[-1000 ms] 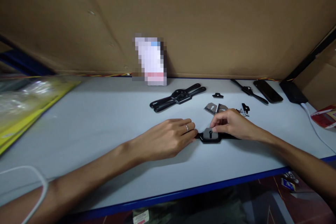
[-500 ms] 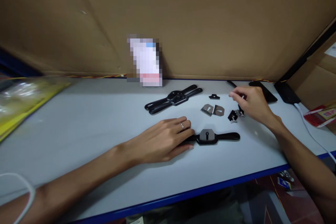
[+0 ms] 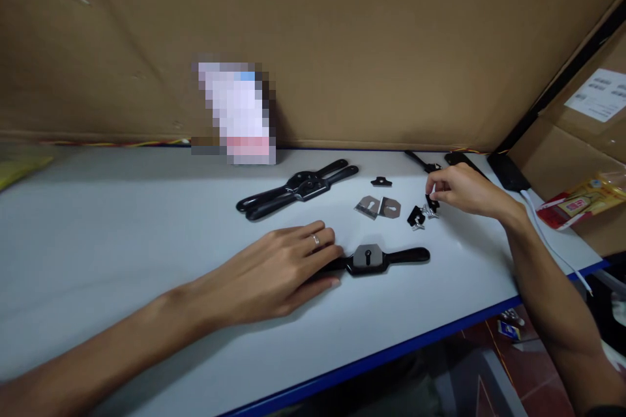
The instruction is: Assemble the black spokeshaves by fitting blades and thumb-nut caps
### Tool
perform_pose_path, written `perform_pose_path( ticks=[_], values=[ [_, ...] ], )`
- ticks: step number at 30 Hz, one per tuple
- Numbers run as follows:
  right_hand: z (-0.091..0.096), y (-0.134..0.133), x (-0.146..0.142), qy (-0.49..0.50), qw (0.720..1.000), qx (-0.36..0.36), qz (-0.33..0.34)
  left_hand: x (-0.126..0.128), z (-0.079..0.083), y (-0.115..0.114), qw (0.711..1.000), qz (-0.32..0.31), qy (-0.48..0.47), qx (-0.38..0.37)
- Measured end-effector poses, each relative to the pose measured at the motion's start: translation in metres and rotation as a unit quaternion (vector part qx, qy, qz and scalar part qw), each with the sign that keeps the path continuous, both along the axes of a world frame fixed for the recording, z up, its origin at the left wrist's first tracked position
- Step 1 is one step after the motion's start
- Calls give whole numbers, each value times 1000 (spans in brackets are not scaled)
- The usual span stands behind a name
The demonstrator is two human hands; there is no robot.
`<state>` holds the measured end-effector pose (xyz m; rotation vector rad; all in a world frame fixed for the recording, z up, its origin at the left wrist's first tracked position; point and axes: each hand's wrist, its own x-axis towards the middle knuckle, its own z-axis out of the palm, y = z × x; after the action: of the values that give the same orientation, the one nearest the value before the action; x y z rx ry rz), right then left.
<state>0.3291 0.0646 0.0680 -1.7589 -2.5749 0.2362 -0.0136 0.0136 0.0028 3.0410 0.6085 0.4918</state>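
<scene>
My left hand (image 3: pixel 288 267) is closed around the left handle of a black spokeshave (image 3: pixel 408 255) lying on the table. A grey blade (image 3: pixel 366 257) sits on the spokeshave's middle, with a dark screw showing through its slot. My right hand (image 3: pixel 457 189) has its fingers pinched on a small black clamp piece (image 3: pixel 432 202) with a silver thumbscrew. Beside it rests another black clamp piece (image 3: pixel 415 215) with its own silver screw. Two loose blades (image 3: pixel 390 208) and a flat black piece (image 3: pixel 381 181) lie between the hands.
Two more black spokeshave bodies (image 3: pixel 298 187) lie crossed behind my left hand. Near the cardboard wall (image 3: pixel 342 45) are a black-handled tool (image 3: pixel 415 159) and a black device with a white cable (image 3: pixel 508 172). A blurred upright item (image 3: pixel 239 114) leans there. The table's blue edge (image 3: pixel 372 365) runs in front.
My right hand has lowered onto the black clamp piece. My left hand keeps its hold on the spokeshave. The whole view has shifted, so things appear further left.
</scene>
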Motion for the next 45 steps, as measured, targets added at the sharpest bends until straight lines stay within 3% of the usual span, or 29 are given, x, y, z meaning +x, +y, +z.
perform_pose_path(
  ticks=[4,9,16,22,26,31,38,45],
  values=[
    [-3,4,7,-38,999,8,-18,0,-1,0,1000,-2,-9,-2],
    [-8,12,12,-15,994,-80,72,0,-1,1,1000,0,-12,-6],
    [-18,27,21,-28,996,-82,-6,-1,-2,0,1000,0,-6,3],
    [-15,32,25,2,996,-90,-9,0,1,0,1000,9,-3,-13],
    [-8,21,11,141,987,-80,7,0,0,0,1000,12,15,-8],
    [-8,-8,-32,370,916,-151,21,-1,-2,0,999,17,32,-4],
    [-16,-36,-68,368,899,-224,74,0,0,0,999,18,33,1],
    [-18,-43,-74,323,927,-176,71,1,1,0,999,15,36,4]
  ],
)
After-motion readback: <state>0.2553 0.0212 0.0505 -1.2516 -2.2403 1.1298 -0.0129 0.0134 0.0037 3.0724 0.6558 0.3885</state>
